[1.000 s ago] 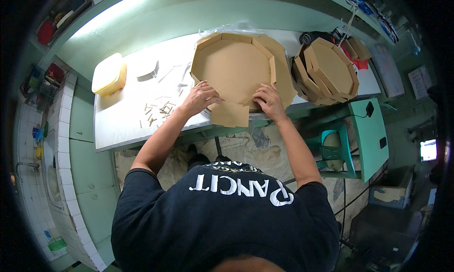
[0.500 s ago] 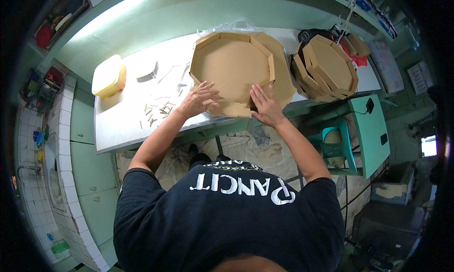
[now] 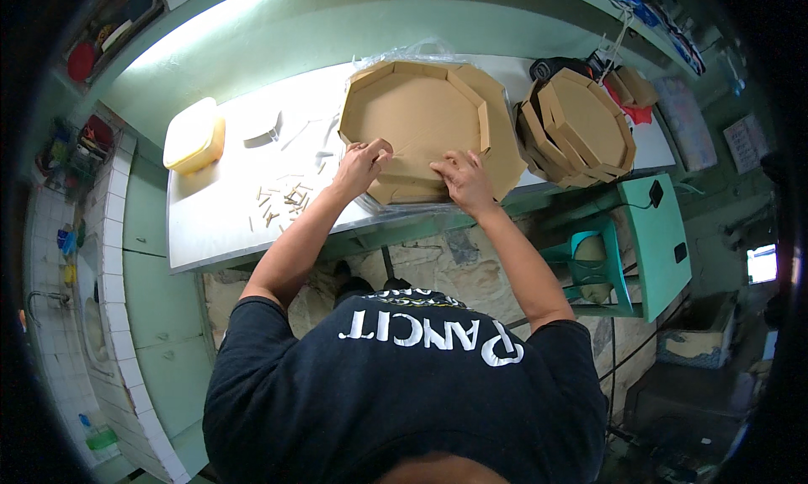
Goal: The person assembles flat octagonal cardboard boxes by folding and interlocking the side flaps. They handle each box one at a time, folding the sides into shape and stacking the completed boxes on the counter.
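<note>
Nearest the camera is the person's dark printed shirt [image 3: 404, 374], with both bare forearms reaching away from it toward a white table [image 3: 210, 223].

The left hand [image 3: 360, 166] rests on the near left edge of an octagonal cardboard tray [image 3: 417, 118], its fingers curled and pinching the folded cardboard flap at that rim. The right hand [image 3: 465, 179] lies on the near right part of the same tray, palm down with fingers spread and pressing flat on the cardboard; it grips nothing that I can see. The two hands are near each other, with a strip of the tray's near edge between them.

The tray lies flat at the near edge of the table, middle to right, on a clear plastic sheet [image 3: 421, 50] that shows beyond its far rim. Its side walls stand up around the far and right sides.

Left of the left hand, small pale sticks [image 3: 282, 199] are scattered on the table. Farther left and farther off sits a yellow lidded box [image 3: 194, 136].

Right of the tray, a stack of octagonal cardboard trays [image 3: 581, 130] leans tilted, just beside it. Below that, near right, stands a green stool [image 3: 589, 257] beside a green cabinet [image 3: 661, 231].
</note>
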Available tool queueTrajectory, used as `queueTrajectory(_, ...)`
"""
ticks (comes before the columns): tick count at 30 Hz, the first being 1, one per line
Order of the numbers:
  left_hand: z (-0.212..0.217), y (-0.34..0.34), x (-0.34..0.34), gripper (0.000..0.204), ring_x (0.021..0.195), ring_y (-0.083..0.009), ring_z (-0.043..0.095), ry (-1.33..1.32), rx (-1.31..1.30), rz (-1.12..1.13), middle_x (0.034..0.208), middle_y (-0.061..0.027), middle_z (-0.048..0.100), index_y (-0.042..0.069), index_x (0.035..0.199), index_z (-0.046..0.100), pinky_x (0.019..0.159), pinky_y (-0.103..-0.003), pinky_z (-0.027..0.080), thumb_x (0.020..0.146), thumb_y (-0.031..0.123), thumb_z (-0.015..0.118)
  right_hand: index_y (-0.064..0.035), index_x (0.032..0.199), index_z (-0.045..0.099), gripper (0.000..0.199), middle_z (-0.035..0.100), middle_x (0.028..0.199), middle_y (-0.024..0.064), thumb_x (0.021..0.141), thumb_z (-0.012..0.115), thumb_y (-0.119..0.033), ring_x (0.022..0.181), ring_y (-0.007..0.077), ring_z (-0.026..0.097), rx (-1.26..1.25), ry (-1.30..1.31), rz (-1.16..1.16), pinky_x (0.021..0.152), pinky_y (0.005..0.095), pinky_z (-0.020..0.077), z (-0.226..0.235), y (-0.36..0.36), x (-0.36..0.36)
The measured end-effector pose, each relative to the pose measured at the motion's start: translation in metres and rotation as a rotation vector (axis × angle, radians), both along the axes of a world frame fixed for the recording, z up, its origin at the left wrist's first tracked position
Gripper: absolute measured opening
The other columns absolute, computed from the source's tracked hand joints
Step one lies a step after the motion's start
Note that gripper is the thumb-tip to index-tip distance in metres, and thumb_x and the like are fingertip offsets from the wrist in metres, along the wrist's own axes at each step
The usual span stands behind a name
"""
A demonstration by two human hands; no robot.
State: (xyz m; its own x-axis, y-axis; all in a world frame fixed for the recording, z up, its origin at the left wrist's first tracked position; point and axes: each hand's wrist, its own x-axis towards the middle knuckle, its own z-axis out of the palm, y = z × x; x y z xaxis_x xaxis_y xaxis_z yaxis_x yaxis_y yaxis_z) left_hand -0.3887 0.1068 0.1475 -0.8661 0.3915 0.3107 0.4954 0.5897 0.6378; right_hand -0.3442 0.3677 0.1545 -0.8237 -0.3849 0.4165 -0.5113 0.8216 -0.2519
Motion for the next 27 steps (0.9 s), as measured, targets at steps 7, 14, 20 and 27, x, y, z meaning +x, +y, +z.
queueTrajectory(7, -0.003, -0.003, 0.013, 0.024, 0.095, -0.0248, 0.059, 0.335, -0.106, -0.126, 0.088, -0.0070, 0.066, 0.008, 0.092, 0.072, 0.094, -0.041, 0.042, 0.081, 0.028, 0.070, -0.0085, 0.096, 0.063, 0.030, 0.060, 0.101, 0.0069, 0.074, 0.073, -0.027, 0.102, 0.0241, 0.057, 0.220, 0.122, 0.142, 0.098, 0.0443, 0.0385, -0.004, 0.006, 0.003)
queueTrajectory(14, 0.007, -0.007, 0.018, 0.021, 0.103, -0.0208, 0.054, 0.356, -0.288, -0.184, 0.088, -0.0025, 0.061, 0.011, 0.088, 0.071, 0.102, -0.040, 0.035, 0.080, 0.031, 0.069, -0.0094, 0.080, 0.059, 0.017, 0.057, 0.084, 0.0037, 0.069, 0.070, -0.014, 0.090, 0.0226, 0.056, 0.281, 0.135, 0.247, 0.086, 0.0391, 0.0398, 0.012, -0.007, 0.002)
queueTrajectory(20, 0.032, 0.005, 0.044, 0.025, 0.088, -0.0163, 0.057, 0.324, 0.016, 0.258, 0.091, -0.0052, 0.061, 0.008, 0.083, 0.068, 0.081, -0.035, 0.045, 0.082, 0.033, 0.073, -0.0117, 0.078, 0.059, 0.013, 0.055, 0.079, 0.0024, 0.068, 0.067, -0.014, 0.085, 0.0207, 0.055, 0.341, 0.322, 0.102, 0.084, 0.0385, 0.0389, 0.032, -0.018, -0.002)
queueTrajectory(27, 0.007, 0.040, 0.046, 0.040, 0.088, -0.0274, 0.065, -0.814, 1.328, 0.252, 0.110, -0.0158, 0.059, -0.002, 0.124, 0.046, 0.073, -0.039, 0.058, 0.093, 0.021, 0.060, -0.0128, 0.087, 0.064, 0.016, 0.058, 0.090, 0.0024, 0.074, 0.067, -0.022, 0.096, 0.0217, 0.056, 0.448, 0.217, 0.065, 0.088, 0.0428, 0.0377, 0.043, -0.062, 0.019)
